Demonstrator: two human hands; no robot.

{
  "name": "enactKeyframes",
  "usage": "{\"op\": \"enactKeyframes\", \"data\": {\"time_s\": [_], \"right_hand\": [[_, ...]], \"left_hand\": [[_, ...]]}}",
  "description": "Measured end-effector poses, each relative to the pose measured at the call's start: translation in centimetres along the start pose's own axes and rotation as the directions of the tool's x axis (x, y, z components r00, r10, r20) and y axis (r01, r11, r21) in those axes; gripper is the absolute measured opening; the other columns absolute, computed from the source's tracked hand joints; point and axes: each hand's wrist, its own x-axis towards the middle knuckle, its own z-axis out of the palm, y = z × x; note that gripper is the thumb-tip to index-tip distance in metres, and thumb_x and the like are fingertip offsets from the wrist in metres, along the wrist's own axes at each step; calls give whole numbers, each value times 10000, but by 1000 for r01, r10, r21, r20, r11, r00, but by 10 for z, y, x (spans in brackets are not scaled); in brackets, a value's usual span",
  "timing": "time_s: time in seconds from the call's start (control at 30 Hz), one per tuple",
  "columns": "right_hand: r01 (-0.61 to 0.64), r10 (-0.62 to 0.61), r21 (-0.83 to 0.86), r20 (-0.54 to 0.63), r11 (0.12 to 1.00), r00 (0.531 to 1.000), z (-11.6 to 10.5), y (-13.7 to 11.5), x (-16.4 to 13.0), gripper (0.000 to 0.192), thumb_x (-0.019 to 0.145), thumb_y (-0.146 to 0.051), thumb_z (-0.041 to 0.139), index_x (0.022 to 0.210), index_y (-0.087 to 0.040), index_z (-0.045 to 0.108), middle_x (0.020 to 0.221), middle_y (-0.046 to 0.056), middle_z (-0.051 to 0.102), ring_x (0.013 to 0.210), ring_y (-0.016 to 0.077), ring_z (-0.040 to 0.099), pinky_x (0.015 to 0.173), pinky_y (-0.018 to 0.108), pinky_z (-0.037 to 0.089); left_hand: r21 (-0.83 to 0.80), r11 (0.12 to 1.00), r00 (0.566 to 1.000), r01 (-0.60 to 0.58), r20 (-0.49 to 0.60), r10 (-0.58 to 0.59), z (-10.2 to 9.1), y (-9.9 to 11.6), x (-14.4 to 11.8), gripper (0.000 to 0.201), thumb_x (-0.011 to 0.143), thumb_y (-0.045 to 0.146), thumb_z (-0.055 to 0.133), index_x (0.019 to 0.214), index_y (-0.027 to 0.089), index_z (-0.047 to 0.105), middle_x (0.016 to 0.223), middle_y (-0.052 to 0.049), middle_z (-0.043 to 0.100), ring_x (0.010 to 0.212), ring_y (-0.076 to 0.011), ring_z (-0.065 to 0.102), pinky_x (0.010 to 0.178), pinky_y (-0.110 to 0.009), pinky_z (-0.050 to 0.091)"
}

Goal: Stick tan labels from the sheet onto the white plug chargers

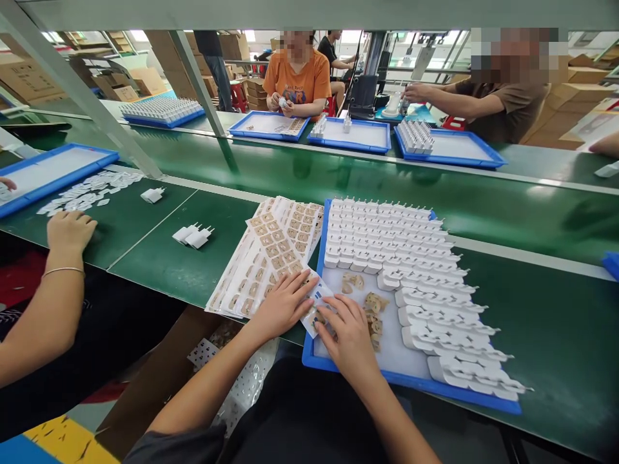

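Observation:
A narrow sheet of tan stickers slants from the sticker pile down to the tray's near left corner. My left hand grips its lower part, fingers stretched across it. At the sheet's bare, glossy end, my right hand has thumb and fingertips bent onto the edge; whether a single sticker is between them is hidden. Beneath lies a stack of sticker sheets. The blue-rimmed tray holds rows of white plug adapters, pins pointing away. Loose tan peeled pieces lie on its white floor, beside my right hand.
Left on the green bench are white adapters, another adapter and scattered white pieces. A neighbour's hand rests there. Across the green belt, people work behind blue trays. A slanted metal post stands left.

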Motion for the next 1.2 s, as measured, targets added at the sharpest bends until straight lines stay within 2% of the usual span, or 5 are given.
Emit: {"op": "enactKeyframes", "data": {"time_s": [0.27,0.7,0.83,1.03,1.2], "right_hand": [[-20,20,-33,-19,999,1000,2,-3,8,106,972,-163,568,933,-219,649,1026,61,734,1030,267,608,913,423,442],[-96,103,-95,74,991,992,8,-6,17,72,955,-161,579,899,-201,598,915,65,661,893,271,580,772,393,441],[-78,84,-70,88,994,993,0,-6,13,95,969,-161,538,897,-210,575,913,58,654,878,253,588,776,374,457],[-66,55,287,45,956,997,-33,2,-3,116,1010,-185,473,939,-228,554,975,62,663,943,225,615,871,363,499],[-223,254,503,8,835,967,-50,19,-18,125,1034,-273,472,967,-232,569,939,51,679,890,194,662,781,304,537]], "left_hand": [[9,1000,1000,21,14,-21,-1,3,-2,568,1044,488,392,1566,268,358,1639,-92,365,1517,-289,351,1243,-544,290],[39,999,999,31,-10,-31,3,6,-3,556,1047,472,386,1566,275,356,1645,-88,355,1508,-289,366,1246,-543,275],[30,999,999,43,-10,-43,3,8,-2,551,1044,462,401,1560,270,368,1638,-98,369,1507,-284,368,1241,-543,277],[-13,999,998,43,-42,-43,7,7,0,544,1038,450,419,1552,274,377,1621,-111,399,1500,-288,374,1238,-559,268],[-57,997,993,50,-104,-56,3,10,8,517,1007,444,489,1480,236,463,1591,-162,418,1453,-340,429,1191,-583,347]]}}
